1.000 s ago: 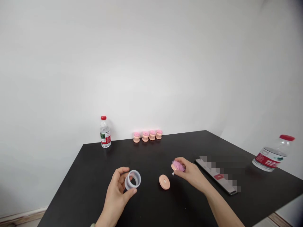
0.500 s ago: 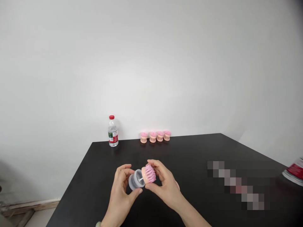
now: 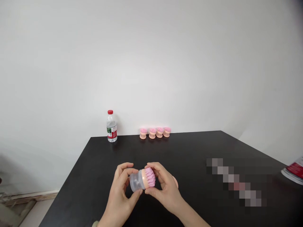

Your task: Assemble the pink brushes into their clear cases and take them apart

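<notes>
My left hand (image 3: 121, 189) is closed around a translucent, waisted plastic container (image 3: 136, 181), which lies on its side in the air over the table. My right hand (image 3: 164, 186) pinches a brush head (image 3: 149, 177) with pink bristles and a peach collar. The collar meets the container's open end with no gap visible; whether it is locked there I cannot tell. Both thumbs are on the near side, with fingers curled over the top and far side. Behind my right hand a peach rounded thing (image 3: 175, 182) shows in part, the rest hidden.
Several pink-bristled brushes with peach bases, such as one brush (image 3: 143, 133), stand in a row along the wall. A water bottle (image 3: 112, 126) with a red cap is at the back left of the black table (image 3: 189, 151). A red and white item (image 3: 294, 171) is at the right edge.
The brush head and container have come together; the white stem and gap between them no longer show. My hands have drawn slightly closer. The view has shifted a little.
</notes>
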{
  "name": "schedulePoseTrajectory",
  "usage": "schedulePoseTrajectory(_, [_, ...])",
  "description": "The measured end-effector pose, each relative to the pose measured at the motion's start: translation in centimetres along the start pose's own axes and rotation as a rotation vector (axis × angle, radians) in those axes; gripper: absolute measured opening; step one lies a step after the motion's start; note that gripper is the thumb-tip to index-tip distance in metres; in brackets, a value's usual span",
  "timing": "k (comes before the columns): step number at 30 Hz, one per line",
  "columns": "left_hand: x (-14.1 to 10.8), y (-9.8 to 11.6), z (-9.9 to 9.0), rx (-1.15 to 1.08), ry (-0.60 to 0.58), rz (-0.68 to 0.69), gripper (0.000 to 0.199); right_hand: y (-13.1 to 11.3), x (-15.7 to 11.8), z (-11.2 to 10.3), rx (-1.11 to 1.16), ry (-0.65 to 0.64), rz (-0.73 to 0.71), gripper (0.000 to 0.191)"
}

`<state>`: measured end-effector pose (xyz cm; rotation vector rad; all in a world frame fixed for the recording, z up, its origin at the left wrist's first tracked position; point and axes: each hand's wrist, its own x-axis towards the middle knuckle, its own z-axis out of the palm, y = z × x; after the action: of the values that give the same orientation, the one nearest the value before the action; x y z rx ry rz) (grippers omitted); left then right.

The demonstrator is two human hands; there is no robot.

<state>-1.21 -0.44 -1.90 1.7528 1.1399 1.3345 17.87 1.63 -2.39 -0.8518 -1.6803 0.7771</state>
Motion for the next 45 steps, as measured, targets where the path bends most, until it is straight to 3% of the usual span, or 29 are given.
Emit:
schedulePoseTrajectory(11, [0.1, 0.8, -0.3, -0.061, -0.086, 0.077, 0.035, -0.9, 0.4, -0.5, -0.022, -0.075, -0.156, 0.045])
schedulePoseTrajectory(28, [0.5, 2.1, -0.4, -0.190, -0.163, -0.158, 0.024, -1.5, 0.6, -1.3, -0.142, -0.186, -0.304, 0.038])
schedulePoseTrajectory(39, [1.0, 1.9, -0.4, -0.293, -0.261, -0.291, 0.033, -2.5, 0.8, -1.3, -0.273, -0.198, -0.429, 0.022])
schedulePoseTrajectory(42, [0.9, 1.5, -0.2, -0.331, -0.250, -0.305, 0.034, -2.2, 0.6, -1.2, -0.288, -0.195, -0.398, 0.023])
schedulePoseTrajectory(45, [0.7, 1.1, 0.1, -0.346, -0.201, -0.251, 0.034, -1.3, 0.3, -1.0, -0.264, -0.127, -0.181, 0.045])
